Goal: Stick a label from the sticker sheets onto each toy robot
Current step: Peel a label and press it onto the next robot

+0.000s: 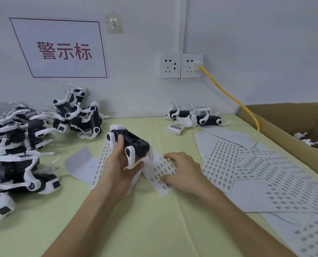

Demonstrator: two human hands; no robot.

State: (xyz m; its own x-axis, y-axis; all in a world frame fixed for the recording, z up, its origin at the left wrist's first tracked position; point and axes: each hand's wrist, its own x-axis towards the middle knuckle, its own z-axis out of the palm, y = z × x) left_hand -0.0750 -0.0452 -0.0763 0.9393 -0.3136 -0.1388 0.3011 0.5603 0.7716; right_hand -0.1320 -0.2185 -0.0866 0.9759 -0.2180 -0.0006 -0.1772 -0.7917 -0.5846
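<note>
Gripping glossy black-white toy robot (134,143) in left hand (121,164), fingers curled round. Resting right hand (182,171) on matte sticker sheet (159,172) mid-table; bent fingertips (168,156) blurred, perhaps pinching, cannot tell.

1. The left hand (121,164) gripped a black-and-white toy robot (136,143) above the tabletop (154,219), thumb on its body and fingers (136,166) beneath.
2. The right hand (182,173) lay just beside it, fingertips down on a curled sticker sheet (159,173).
3. More label sheets (256,173) overlapped to the right, reaching a cardboard box (284,125).
4. A pile of robots (24,136) filled the left side, and a smaller group (191,115) lay by the wall.
5. A yellow cable (228,95) ran from a wall socket (191,65) down to the box's edge.
6. A red-bordered sign (61,49) hung at left.
</note>
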